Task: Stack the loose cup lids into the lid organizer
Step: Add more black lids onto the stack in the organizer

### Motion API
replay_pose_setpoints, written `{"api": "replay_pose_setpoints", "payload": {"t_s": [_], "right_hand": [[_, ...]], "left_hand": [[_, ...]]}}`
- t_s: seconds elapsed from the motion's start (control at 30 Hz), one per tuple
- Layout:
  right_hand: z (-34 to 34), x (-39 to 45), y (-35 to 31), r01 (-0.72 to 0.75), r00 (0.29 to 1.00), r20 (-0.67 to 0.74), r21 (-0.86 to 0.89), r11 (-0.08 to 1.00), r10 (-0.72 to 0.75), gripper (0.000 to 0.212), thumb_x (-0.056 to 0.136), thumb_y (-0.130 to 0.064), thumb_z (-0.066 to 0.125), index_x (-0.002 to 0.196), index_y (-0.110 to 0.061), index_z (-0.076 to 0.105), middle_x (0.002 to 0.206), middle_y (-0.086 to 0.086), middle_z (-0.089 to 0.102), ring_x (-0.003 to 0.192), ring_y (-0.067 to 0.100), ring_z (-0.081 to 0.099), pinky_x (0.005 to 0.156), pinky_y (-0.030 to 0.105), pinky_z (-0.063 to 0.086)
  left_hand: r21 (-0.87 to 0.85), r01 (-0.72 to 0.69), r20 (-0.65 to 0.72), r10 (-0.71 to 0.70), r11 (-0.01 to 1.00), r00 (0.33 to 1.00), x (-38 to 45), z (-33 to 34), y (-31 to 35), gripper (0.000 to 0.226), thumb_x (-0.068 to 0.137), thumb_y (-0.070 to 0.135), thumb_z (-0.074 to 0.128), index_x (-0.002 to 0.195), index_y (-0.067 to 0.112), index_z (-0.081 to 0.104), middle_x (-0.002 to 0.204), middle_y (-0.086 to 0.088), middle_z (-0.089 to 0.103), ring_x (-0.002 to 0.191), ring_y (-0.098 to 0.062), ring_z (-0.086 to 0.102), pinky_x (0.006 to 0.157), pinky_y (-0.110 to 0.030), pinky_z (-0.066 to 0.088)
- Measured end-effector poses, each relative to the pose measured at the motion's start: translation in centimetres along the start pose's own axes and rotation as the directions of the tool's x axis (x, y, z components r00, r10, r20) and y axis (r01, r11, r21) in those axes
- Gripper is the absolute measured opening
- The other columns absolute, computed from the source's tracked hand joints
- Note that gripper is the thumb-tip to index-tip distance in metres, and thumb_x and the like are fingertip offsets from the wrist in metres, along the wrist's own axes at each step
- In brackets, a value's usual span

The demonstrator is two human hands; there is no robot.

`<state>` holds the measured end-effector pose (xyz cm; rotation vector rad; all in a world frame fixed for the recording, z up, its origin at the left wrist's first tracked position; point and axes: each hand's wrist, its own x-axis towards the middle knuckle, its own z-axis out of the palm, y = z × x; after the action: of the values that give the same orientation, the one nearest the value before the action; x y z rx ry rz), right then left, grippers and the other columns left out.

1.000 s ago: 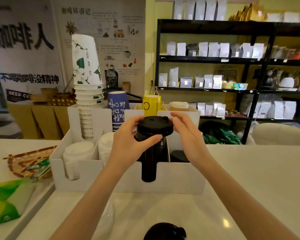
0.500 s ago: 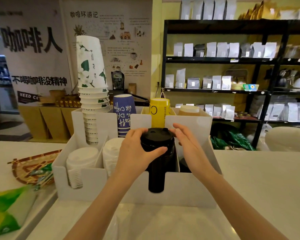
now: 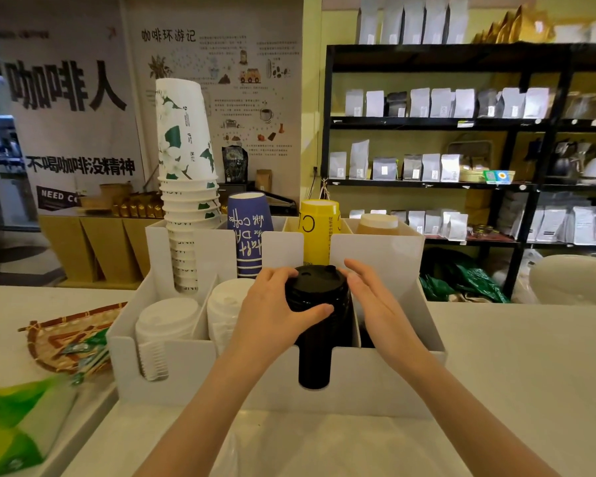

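A white lid organizer (image 3: 186, 376) stands on the counter in front of me. A stack of black cup lids (image 3: 315, 304) fills its third front slot, showing through the slot's cut-out. My left hand (image 3: 272, 315) wraps the top of this black stack, thumb across its front. My right hand (image 3: 372, 304) is at the stack's right side, fingers spread and touching or nearly touching the top lid. Two stacks of white lids (image 3: 166, 325) fill the two slots to the left.
Stacked paper cups (image 3: 186, 187), a blue cup (image 3: 248, 232), a yellow cup (image 3: 319, 232) and a brown-lidded one (image 3: 377, 225) stand in the organizer's back row. A woven tray with packets (image 3: 66, 342) and a green bag (image 3: 11, 421) lie left. Black shelves (image 3: 461, 149) stand behind.
The black lid stack has gone down into its slot with both hands following it. The view has shifted, so the loose black lid at the counter's near edge is out of frame.
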<state>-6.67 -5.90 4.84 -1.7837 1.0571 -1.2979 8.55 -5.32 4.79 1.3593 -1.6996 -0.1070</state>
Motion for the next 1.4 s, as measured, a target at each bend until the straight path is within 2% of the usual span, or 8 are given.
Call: {"api": "replay_pose_setpoints", "payload": {"t_s": [0.23,0.4,0.53,0.7,0.9,1.1,1.23,1.4], "right_hand": [[-0.1,-0.5,0.5,-0.004,1.000,-0.001,0.013,1.000,0.004,0.041,0.091,-0.040,0.032,0.132,-0.034,0.033,0.126,-0.017,0.041,0.114,-0.004,0.035,0.078,0.001,0.030],[-0.8,-2.1,0.8,-0.009,0.999,-0.053,0.006,1.000,0.010,0.036,0.091,-0.038,0.036,0.126,-0.038,0.037,0.123,-0.015,0.046,0.109,-0.002,0.041,0.095,0.022,0.033],[-1.5,-4.2,0.8,0.003,0.990,-0.144,-0.033,0.999,-0.007,0.031,0.091,-0.033,0.039,0.123,-0.035,0.042,0.117,-0.015,0.051,0.106,-0.001,0.046,0.077,0.008,0.039],[-2.7,-7.0,0.5,-0.004,0.996,-0.094,-0.095,0.995,-0.005,0.024,0.089,-0.034,0.042,0.112,-0.037,0.050,0.111,-0.018,0.057,0.101,-0.001,0.054,0.081,0.019,0.042],[-3.3,-11.6,1.9,-0.166,0.982,0.075,-0.102,0.981,0.174,0.021,0.089,-0.036,0.041,0.100,-0.038,0.058,0.096,-0.010,0.066,0.088,0.000,0.060,0.076,0.022,0.044],[-2.5,-15.6,2.3,-0.282,0.924,0.208,-0.200,0.938,0.322,0.025,0.088,-0.047,0.035,0.101,-0.041,0.055,0.101,-0.013,0.065,0.092,-0.002,0.058,0.083,0.023,0.042],[-1.4,-16.9,2.0,-0.280,0.914,0.222,-0.258,0.925,0.339,0.026,0.088,-0.050,0.032,0.101,-0.045,0.055,0.102,-0.018,0.063,0.094,-0.006,0.056,0.081,0.018,0.040],[-1.1,-17.6,1.8,-0.254,0.927,0.199,-0.291,0.922,0.318,0.029,0.089,-0.050,0.031,0.103,-0.041,0.055,0.104,-0.016,0.063,0.098,-0.002,0.055,0.086,0.022,0.039]], "left_hand": [[0.011,-0.015,0.019,0.015,1.000,1.000,-0.1,-0.3,0.1,0.065,0.066,0.047,0.069,0.120,0.020,0.046,0.119,0.001,0.048,0.097,-0.005,0.038,0.081,-0.016,0.032],[0.006,-0.036,0.006,0.036,0.999,0.999,-0.4,-0.5,0.9,0.061,0.070,0.044,0.066,0.121,0.018,0.046,0.124,0.000,0.044,0.102,-0.006,0.037,0.085,-0.016,0.031],[0.020,-0.115,-0.057,0.116,0.993,0.992,-1.7,-0.7,2.3,0.051,0.074,0.040,0.064,0.118,0.020,0.049,0.129,-0.001,0.041,0.119,-0.013,0.036,0.093,-0.018,0.025],[0.016,-0.206,-0.089,0.206,0.978,0.974,-4.3,-1.3,3.2,0.036,0.076,0.029,0.064,0.109,0.018,0.056,0.122,-0.002,0.048,0.113,-0.012,0.040,0.091,-0.012,0.023],[-0.123,-0.229,0.165,0.248,0.966,0.955,-10.5,-0.8,1.4,0.030,0.080,0.037,0.057,0.108,0.027,0.052,0.105,0.020,0.046,0.100,0.018,0.034,0.082,0.004,0.020],[-0.007,-0.131,0.512,0.116,0.991,0.851,-16.6,-0.7,0.0,0.069,0.068,0.071,0.044,0.127,0.043,0.023,0.122,0.030,0.023,0.113,0.011,0.024,0.091,-0.011,0.018],[-0.008,-0.099,0.553,0.087,0.995,0.829,-19.0,-0.6,0.3,0.093,0.055,0.075,0.053,0.133,0.039,0.016,0.136,0.021,0.022,0.120,0.007,0.020,0.098,-0.014,0.017],[-0.078,-0.105,0.501,0.130,0.991,0.856,-20.0,-0.8,0.2,0.078,0.063,0.062,0.060,0.128,0.034,0.026,0.131,0.017,0.034,0.118,0.002,0.030,0.093,-0.006,0.022]]}}
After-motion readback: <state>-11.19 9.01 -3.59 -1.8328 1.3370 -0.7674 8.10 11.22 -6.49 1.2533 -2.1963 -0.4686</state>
